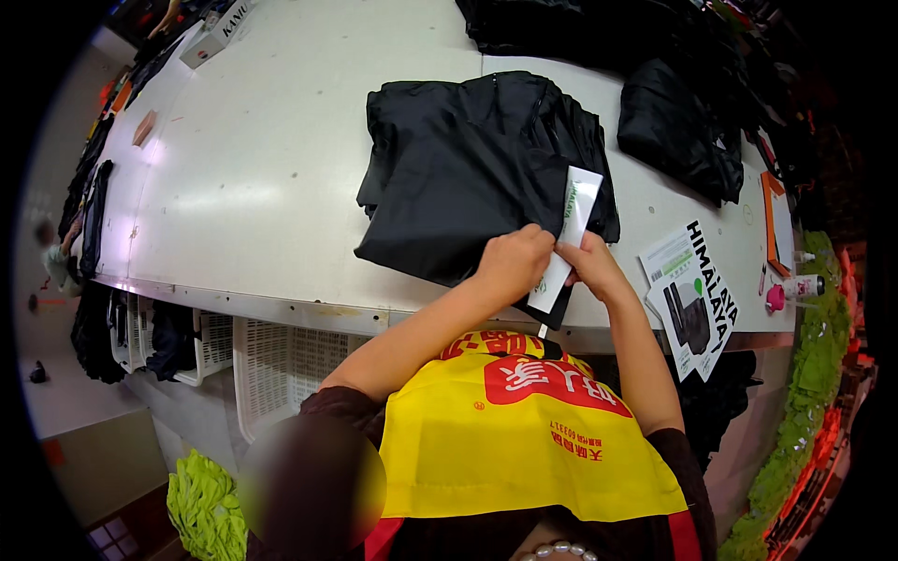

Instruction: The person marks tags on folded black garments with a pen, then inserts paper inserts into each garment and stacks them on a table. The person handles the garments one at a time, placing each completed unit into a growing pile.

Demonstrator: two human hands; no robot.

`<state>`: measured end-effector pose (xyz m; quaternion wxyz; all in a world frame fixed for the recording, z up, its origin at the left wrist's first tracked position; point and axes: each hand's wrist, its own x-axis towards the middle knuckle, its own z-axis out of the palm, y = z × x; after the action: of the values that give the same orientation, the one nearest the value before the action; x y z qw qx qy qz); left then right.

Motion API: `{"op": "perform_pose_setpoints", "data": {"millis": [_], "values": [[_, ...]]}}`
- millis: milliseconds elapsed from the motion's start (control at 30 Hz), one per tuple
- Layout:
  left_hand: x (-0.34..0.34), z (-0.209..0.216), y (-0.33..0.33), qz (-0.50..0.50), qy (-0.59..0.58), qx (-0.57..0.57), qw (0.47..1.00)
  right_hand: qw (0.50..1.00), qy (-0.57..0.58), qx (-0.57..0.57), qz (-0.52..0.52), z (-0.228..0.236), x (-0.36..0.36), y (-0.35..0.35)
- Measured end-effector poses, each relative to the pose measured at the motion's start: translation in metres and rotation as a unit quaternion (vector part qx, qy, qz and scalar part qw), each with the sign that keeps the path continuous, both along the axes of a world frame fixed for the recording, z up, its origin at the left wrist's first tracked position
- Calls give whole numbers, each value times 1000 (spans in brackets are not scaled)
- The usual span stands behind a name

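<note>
A folded black garment point(458, 178) lies on a stack of similar black clothes near the table's front edge. Along its right side runs a long white paper strip point(582, 194) with green and dark print, slanting down toward me. My left hand point(516, 264) is closed, its fingertips pinching at the strip's left edge against the black fabric. From the other side, my right hand point(593, 266) grips the strip with the thumb on top; its other fingers are partly hidden. Beneath the strip's lower end, a black piece of fabric hangs at the table edge.
Printed white cards point(690, 304) lie at the table's right edge, near a pink-capped bottle point(795, 292) and an orange-edged box point(774, 224). More black garments point(678, 131) are piled back right. White baskets point(281, 360) stand below the table. A small box point(215, 35) sits far left.
</note>
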<state>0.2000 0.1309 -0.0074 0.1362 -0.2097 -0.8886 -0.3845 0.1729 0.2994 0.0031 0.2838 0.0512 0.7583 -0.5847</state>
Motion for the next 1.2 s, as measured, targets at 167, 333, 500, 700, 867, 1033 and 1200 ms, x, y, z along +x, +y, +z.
{"op": "perform_pose_setpoints", "data": {"millis": [167, 333, 500, 700, 867, 1033, 1200], "values": [[-31, -15, -30, -17, -7, 77, 997, 996, -33, -79, 39, -18, -23, -19], [-46, -54, -40, -17, -56, 52, 997, 939, 139, 29, 314, 0, -30, -19], [-45, -52, -31, -30, -39, -120, 991, 736, 388, 477, 283, 14, -23, -22], [-46, -56, -30, -36, 20, -233, 972, 742, 461, 419, 248, 88, -4, 10], [-39, -36, -13, -30, -14, -256, 966, 836, 445, 238, 215, 36, 0, 18], [-33, -55, -16, -105, -47, -93, 989, 838, 456, 299, -31, -21, -8, -1], [-15, -43, -41, -148, -123, -27, 981, 831, 404, 361, -128, -8, -29, -16]]}}
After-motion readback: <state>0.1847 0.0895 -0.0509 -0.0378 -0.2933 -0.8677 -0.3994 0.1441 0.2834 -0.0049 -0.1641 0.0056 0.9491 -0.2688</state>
